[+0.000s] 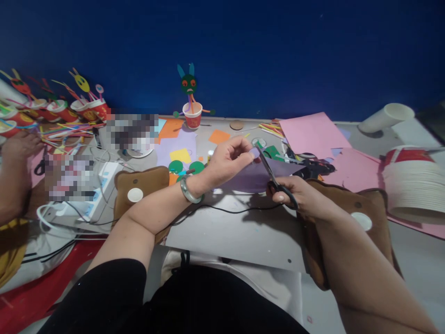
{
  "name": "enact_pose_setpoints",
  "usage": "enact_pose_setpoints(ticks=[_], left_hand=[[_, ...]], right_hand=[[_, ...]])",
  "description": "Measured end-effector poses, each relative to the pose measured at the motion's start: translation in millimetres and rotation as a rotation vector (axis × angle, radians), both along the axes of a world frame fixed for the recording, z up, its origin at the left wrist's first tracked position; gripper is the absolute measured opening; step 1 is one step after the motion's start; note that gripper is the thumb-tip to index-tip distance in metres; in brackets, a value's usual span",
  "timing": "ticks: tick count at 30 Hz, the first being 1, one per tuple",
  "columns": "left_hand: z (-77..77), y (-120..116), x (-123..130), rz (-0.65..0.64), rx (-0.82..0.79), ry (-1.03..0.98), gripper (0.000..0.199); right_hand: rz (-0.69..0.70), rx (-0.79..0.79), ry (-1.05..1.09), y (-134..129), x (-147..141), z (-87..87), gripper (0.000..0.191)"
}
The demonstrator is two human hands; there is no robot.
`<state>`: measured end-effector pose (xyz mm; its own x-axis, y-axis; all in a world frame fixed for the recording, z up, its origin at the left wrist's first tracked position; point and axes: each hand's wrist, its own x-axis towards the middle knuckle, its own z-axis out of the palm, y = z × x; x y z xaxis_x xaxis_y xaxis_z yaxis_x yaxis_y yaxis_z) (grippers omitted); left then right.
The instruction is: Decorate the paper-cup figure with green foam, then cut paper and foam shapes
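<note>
Here, in the left hand [230, 161], 1 small purple paper piece [255, 152] is pinched, held up by the tip of the black scissors [273, 182]. It is best turned slowly, with small snips made. Gripped by the right hand [290, 188], the scissors should be held steady.

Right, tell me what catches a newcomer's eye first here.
Probably the green-headed figure with blue ears, standing in a red cup before the blue wall. Then, near the picture's middle, the black scissors in the right hand, beside a small purple piece in the left hand.
</note>
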<state>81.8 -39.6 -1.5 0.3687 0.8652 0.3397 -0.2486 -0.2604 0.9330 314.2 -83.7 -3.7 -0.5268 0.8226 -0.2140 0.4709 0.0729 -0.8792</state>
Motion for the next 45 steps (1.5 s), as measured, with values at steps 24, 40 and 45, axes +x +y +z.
enact_pose_setpoints(ticks=[24,40,45], left_hand=[[-6.3,-1,-1,-0.071,0.053,0.193,0.036],[-15.5,-21,2,-0.535,0.481,1.161,0.015],[-28.3,-22,6,-0.511,0.549,1.157,0.018]], right_hand=[[-0.781,0.559,0.555,26,4,-24.7,0.066],[-0.794,0.578,0.389,40,14,-44.2,0.06],[-0.79,0.583,0.231,33,7,-39.9,0.046]])
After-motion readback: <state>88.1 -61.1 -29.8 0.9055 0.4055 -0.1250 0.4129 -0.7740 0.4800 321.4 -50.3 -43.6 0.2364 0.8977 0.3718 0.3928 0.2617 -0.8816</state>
